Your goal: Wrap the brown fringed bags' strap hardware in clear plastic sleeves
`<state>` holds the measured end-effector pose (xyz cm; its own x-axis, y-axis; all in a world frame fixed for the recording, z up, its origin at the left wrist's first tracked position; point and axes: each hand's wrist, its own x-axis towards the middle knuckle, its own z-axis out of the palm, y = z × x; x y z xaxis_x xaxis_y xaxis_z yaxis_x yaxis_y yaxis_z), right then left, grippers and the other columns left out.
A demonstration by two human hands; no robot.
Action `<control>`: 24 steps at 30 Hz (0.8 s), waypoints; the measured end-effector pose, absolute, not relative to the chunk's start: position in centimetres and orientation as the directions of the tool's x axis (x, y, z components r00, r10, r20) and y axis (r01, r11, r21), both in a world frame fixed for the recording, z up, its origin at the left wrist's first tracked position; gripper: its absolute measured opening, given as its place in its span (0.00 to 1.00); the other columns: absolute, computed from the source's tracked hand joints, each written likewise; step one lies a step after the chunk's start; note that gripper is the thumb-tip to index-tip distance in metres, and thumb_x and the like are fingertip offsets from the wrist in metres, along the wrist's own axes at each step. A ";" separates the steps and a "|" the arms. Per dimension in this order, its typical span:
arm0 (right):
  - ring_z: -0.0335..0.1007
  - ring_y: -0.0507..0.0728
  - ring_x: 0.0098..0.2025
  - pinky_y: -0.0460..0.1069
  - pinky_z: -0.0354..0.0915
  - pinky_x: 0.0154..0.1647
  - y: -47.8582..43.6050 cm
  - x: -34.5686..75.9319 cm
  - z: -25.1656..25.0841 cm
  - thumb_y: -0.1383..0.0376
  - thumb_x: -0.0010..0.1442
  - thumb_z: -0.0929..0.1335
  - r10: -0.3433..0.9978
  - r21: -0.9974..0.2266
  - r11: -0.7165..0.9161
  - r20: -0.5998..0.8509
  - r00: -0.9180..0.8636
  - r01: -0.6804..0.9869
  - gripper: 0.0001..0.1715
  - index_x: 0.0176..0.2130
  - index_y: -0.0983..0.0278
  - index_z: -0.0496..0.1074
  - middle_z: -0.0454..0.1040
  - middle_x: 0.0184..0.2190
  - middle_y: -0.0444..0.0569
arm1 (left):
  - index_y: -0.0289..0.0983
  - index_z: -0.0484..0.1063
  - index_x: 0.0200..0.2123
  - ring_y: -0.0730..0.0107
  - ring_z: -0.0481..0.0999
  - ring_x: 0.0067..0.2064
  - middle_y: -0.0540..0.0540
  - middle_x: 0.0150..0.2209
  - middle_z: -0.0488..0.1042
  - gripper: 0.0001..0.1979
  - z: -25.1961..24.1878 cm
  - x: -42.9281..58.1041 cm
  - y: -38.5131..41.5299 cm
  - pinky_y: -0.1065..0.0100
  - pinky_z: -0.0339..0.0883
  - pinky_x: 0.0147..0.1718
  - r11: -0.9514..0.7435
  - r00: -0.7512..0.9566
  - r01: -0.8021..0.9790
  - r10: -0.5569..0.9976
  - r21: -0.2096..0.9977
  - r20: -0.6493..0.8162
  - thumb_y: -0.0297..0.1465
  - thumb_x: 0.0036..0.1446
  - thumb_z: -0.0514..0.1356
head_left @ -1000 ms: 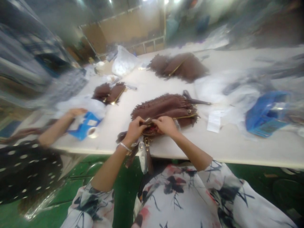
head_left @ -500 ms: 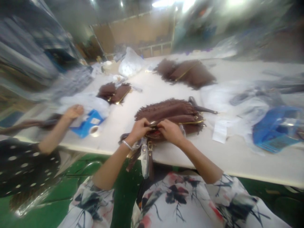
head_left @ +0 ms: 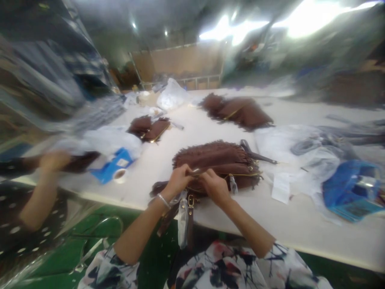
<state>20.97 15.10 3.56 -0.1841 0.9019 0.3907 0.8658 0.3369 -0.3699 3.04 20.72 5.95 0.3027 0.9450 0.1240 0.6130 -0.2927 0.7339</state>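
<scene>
A dark brown fringed handbag (head_left: pixel 210 157) with gold zips lies on the table in front of me. My left hand (head_left: pixel 179 179) pinches the bag's near upper edge at its left part, fingers closed. Close beside it, my right hand (head_left: pixel 214 185) grips the same edge, its fingertips bent in and partly hidden. A dark strap (head_left: pixel 259 155) sticks out from the bag's right side. Over the table's front edge hang a buckled brown strap (head_left: pixel 190 220) and a piece wrapped in clear plastic (head_left: pixel 182 226).
Brown fringed pieces (head_left: pixel 150 127) and a larger brown fringed bag (head_left: pixel 240 111) lie farther back. A blue box (head_left: pixel 351 192) and a white paper (head_left: pixel 280 188) are on the right. Left, a tape roll (head_left: pixel 120 176) sits near a co-worker's blurred hand (head_left: pixel 55 160).
The view has tilted up, so the table appears lower. Both my hands keep hold of the bag's edge. The co-worker's hand has moved left and down onto a dark brown item.
</scene>
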 end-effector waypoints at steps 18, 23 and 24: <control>0.68 0.57 0.35 0.51 0.56 0.36 12.4 23.7 5.1 0.66 0.63 0.63 0.919 -0.366 0.316 0.346 -0.187 0.875 0.06 0.33 0.60 0.68 0.73 0.31 0.46 | 0.41 0.66 0.34 0.66 0.72 0.38 0.52 0.33 0.72 0.09 5.1 3.6 17.9 0.65 0.62 0.38 -0.346 0.227 0.615 0.938 0.708 0.262 0.22 0.50 0.56; 0.69 0.57 0.31 0.50 0.59 0.32 11.3 25.6 6.7 0.61 0.62 0.62 0.975 -0.668 0.177 0.220 -0.035 0.723 0.07 0.33 0.57 0.67 0.74 0.28 0.44 | 0.43 0.65 0.36 0.63 0.71 0.40 0.50 0.36 0.70 0.12 4.2 3.9 16.7 0.62 0.62 0.41 -0.356 0.202 0.617 0.933 0.701 0.297 0.21 0.50 0.53; 0.70 0.57 0.31 0.51 0.60 0.33 11.5 25.5 7.1 0.60 0.62 0.63 0.976 -0.714 0.170 0.217 -0.017 0.679 0.08 0.32 0.57 0.68 0.74 0.28 0.44 | 0.43 0.64 0.37 0.62 0.71 0.41 0.50 0.37 0.70 0.13 3.9 3.9 16.5 0.62 0.62 0.42 -0.361 0.202 0.618 0.932 0.698 0.303 0.21 0.50 0.53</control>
<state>25.53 11.52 7.07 -0.0167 0.9760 0.2172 0.6791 0.1705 -0.7140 3.93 16.46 3.94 0.2017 0.9315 0.3027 0.6185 -0.3607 0.6981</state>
